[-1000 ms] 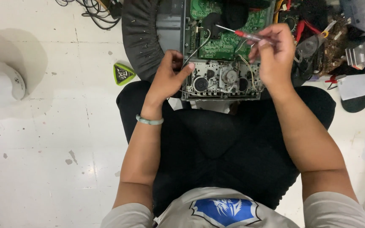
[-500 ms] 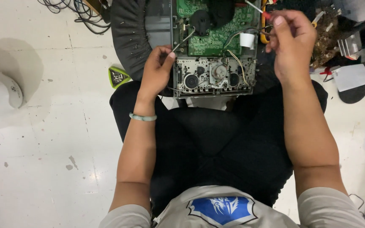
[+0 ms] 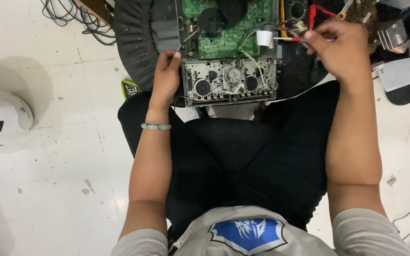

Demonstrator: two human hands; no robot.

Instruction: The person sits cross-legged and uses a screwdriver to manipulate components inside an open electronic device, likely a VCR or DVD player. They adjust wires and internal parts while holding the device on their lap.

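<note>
An opened electronic device lies in front of my knees, with a green circuit board and a grey metal tape mechanism below it. My left hand grips the mechanism's left edge, its fingers closed against the metal frame. My right hand is up at the right of the device, pinched on a thin red-handled screwdriver whose shaft points left toward a small white cylinder on the board. A pale green bracelet sits on my left wrist.
A dark rounded housing lies left of the board. Black cables trail at the top left. A white and black appliance stands on the pale floor at the left. Loose parts, tools and paper crowd the top right.
My right hand has moved from above the mechanism out to the right and up with the screwdriver. My left hand slid from the mechanism's front corner up along its left edge.
</note>
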